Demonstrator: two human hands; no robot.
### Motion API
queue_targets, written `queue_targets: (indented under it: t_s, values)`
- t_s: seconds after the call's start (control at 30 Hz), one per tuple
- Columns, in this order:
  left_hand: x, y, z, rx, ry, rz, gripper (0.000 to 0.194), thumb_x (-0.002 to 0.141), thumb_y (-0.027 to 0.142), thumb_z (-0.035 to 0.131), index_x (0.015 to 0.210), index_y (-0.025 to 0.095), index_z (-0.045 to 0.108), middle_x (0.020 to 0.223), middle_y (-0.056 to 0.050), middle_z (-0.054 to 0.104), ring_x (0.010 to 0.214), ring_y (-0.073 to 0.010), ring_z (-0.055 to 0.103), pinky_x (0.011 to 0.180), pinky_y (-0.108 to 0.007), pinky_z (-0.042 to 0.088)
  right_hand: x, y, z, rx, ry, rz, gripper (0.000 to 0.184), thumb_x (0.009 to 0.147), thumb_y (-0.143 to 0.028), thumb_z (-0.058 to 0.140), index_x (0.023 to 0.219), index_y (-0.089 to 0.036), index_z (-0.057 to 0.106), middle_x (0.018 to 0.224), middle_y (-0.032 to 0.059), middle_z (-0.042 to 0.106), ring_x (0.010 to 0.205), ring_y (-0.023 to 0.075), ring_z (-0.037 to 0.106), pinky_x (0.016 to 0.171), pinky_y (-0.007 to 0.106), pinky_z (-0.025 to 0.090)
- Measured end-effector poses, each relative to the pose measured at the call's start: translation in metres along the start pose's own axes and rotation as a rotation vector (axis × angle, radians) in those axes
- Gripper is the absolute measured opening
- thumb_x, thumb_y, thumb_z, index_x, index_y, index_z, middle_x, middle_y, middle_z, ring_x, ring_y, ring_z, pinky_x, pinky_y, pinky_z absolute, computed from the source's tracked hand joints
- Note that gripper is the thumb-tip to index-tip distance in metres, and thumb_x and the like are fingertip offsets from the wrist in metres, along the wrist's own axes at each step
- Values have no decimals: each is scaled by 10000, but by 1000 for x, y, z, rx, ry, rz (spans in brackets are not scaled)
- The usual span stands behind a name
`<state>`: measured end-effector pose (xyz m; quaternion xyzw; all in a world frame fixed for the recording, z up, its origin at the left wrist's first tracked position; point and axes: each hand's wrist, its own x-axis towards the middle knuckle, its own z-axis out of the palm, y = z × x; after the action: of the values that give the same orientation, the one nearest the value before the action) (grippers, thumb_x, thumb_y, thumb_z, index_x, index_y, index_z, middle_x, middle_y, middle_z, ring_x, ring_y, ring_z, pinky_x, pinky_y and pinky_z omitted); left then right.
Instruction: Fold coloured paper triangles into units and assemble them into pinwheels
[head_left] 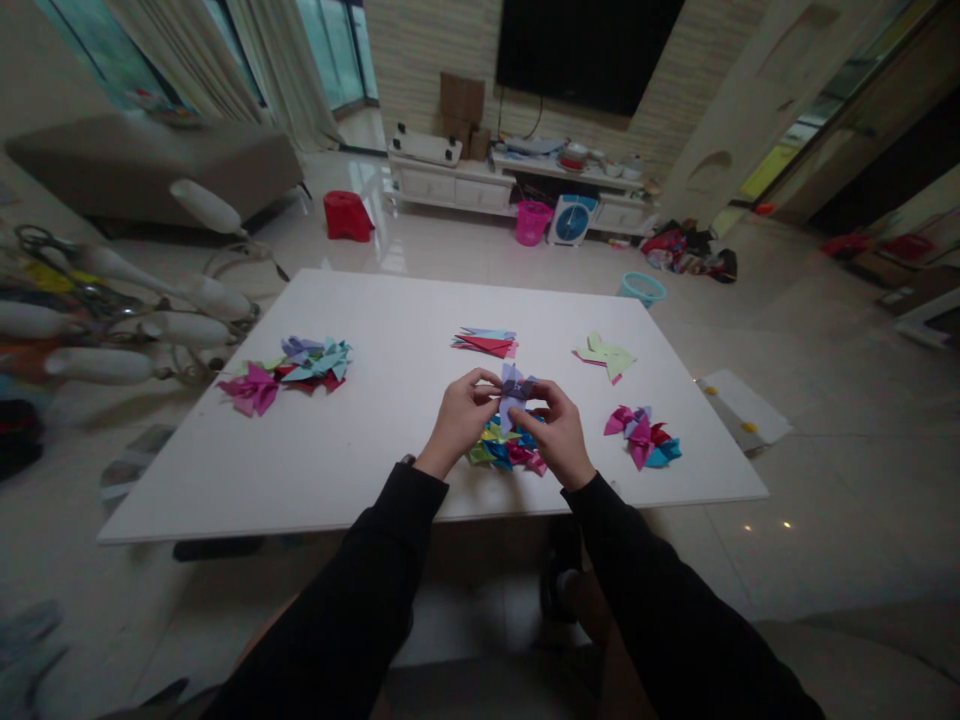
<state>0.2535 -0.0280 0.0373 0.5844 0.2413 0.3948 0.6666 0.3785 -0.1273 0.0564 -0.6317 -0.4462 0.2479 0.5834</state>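
Note:
Between my two hands is a purple folded paper piece point(511, 405) with several pointed petals, held up over the table. My left hand point(466, 412) pinches its left side with closed fingers. On the other side my right hand point(556, 428) grips it between thumb and fingers. Just below lies a pile of folded papers point(504, 452) in yellow, green, blue and pink, partly hidden by my hands. Farther back is a flat stack of narrow pointed folded papers point(486, 343) in red, pink and blue.
The white table point(390, 400) also bears a heap of folded paper flowers point(311, 365) at left, pale green paper shapes point(604, 355) at back right and a small colourful cluster point(643, 437) at right. Beyond stand a red stool point(348, 216) and a blue basket point(643, 289).

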Motion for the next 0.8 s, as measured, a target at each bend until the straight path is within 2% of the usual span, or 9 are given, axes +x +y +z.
queue_targets:
  t_s: [0.13, 0.27, 0.4, 0.63, 0.8]
  values:
    - [1, 0, -2, 105, 8, 43, 110, 702, 172, 697, 807, 142, 709, 823, -63, 766, 793, -193, 732, 725, -288, 583, 0, -1, 0, 65, -25, 35, 363, 717, -342, 795, 1046, -235, 687, 1080, 48, 712, 977, 218, 655, 756, 315, 535]
    - [0, 1, -3, 136, 2, 30, 99, 695, 172, 696, 770, 142, 752, 764, -54, 764, 721, -179, 712, 684, -277, 574, 1, -2, 1, 227, -70, 101, 362, 670, -344, 835, 998, -245, 716, 1106, 36, 720, 909, 209, 673, 769, 338, 573]
    - [-2, 4, -3, 199, 13, 38, 104, 688, 159, 708, 765, 146, 776, 733, -46, 759, 674, -167, 691, 648, -263, 553, 1, 2, 1, 349, -83, 124, 396, 659, -312, 861, 1036, -267, 750, 1122, 21, 723, 906, 207, 685, 781, 343, 581]
    - [-2, 7, -4, 301, 67, 98, 99, 711, 149, 699, 766, 155, 780, 741, -45, 762, 690, -169, 693, 664, -266, 541, 1, 11, 2, 333, -39, 131, 379, 658, -337, 865, 1014, -251, 768, 1207, 40, 716, 920, 216, 696, 746, 328, 574]
    - [-3, 8, -5, 342, 74, 141, 107, 708, 132, 690, 752, 170, 779, 731, -32, 758, 686, -166, 686, 675, -271, 543, 1, 6, 4, 304, -44, 172, 400, 672, -339, 853, 1053, -245, 776, 1104, 44, 756, 928, 222, 693, 808, 356, 573]
